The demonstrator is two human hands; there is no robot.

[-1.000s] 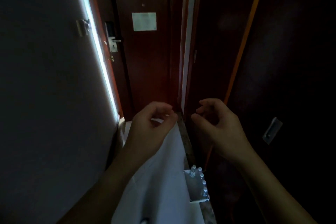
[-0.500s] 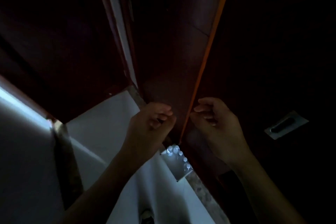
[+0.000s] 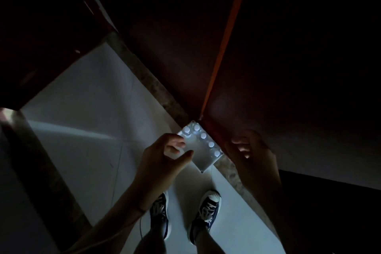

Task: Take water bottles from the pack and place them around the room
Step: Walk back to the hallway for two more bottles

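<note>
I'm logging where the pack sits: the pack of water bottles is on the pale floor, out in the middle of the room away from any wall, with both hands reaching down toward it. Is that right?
Not quite. The head view shows the pack of water bottles on the pale floor but tucked against the dark wooden panel, at its stone skirting, not mid-room. The left hand and right hand do reach toward it.

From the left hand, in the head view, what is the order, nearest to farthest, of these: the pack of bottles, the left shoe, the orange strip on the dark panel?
1. The clear plastic pack of white-capped water bottles, right at the fingertips of the left hand.
2. The dark laced left shoe, below the hand on the pale floor.
3. The orange vertical strip, up and to the right on the dark wooden panel.
</note>
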